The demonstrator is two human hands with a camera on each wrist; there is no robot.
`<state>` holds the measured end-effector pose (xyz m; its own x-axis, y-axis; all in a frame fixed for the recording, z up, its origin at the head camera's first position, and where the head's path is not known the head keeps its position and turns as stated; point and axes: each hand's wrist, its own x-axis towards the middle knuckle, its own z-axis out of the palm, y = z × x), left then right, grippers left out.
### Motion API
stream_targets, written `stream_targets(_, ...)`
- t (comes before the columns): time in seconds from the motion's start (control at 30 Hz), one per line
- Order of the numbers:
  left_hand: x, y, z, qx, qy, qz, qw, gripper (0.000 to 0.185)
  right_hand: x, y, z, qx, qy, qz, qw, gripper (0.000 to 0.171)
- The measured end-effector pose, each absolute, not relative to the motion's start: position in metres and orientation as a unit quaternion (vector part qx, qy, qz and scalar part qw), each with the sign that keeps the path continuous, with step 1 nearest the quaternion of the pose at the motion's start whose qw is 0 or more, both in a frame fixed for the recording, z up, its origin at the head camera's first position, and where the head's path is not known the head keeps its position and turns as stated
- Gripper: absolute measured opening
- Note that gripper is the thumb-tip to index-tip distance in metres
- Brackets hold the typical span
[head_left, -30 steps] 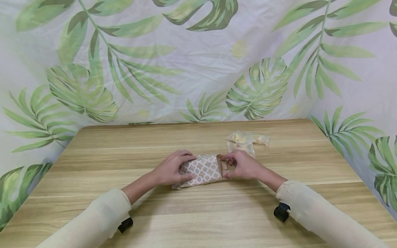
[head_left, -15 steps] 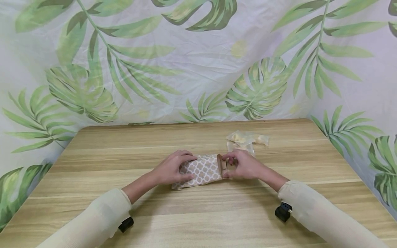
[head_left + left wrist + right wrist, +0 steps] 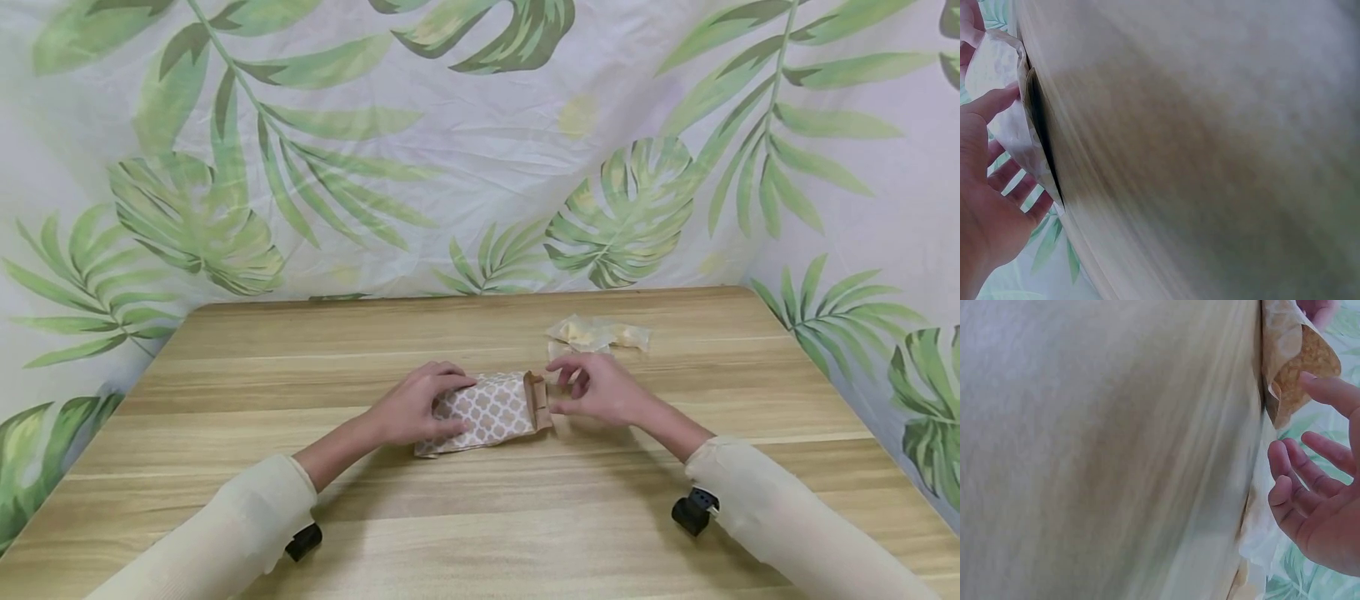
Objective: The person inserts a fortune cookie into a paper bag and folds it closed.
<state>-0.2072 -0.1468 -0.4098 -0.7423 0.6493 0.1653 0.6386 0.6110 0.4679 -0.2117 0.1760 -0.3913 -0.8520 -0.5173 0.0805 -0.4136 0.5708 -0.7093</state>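
Bag: patterned paper bag [image 3: 489, 411] lies flat at the worktop's [image 3: 465, 525] centre, brown folded flap [image 3: 537, 401] at its 3 o'clock end, standing up a little.
Left hand: left hand [image 3: 415, 407] rests on the bag's 9 o'clock end, fingers [image 3: 450, 377] laid over the top edge, thumb along the near side; it pins the bag down rather than clutching it. The left wrist view shows the fingers nearly straight against the paper.
Right hand: right hand [image 3: 597, 389] hovers just off the flap at 3 o'clock, fingers [image 3: 1294, 472] loosely curled and apart, holding nothing.
Wrappers: clear packets [image 3: 597, 335] with something yellowish inside, at 1 o'clock from the bag, near the right hand.
Handling: looks light, thin and soft. It will crease, slide on the smooth wood and tear if tugged. Best pinned flat at one end and pinched by the stiffer folded flap.
Writing: none readable; the bag shows only a white lattice print on tan.
Backdrop: leaf-print cloth [image 3: 480, 150] hangs behind, from 9 round to 3 o'clock.
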Motion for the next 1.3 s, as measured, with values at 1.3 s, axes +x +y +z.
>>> stream_targets(1.3, -0.208, -0.147, -0.411, 0.357, 0.895, 0.267, 0.024, 0.059, -0.232, 0.211, -0.374, -0.201, 0.902, -0.38, -0.049, 0.04)
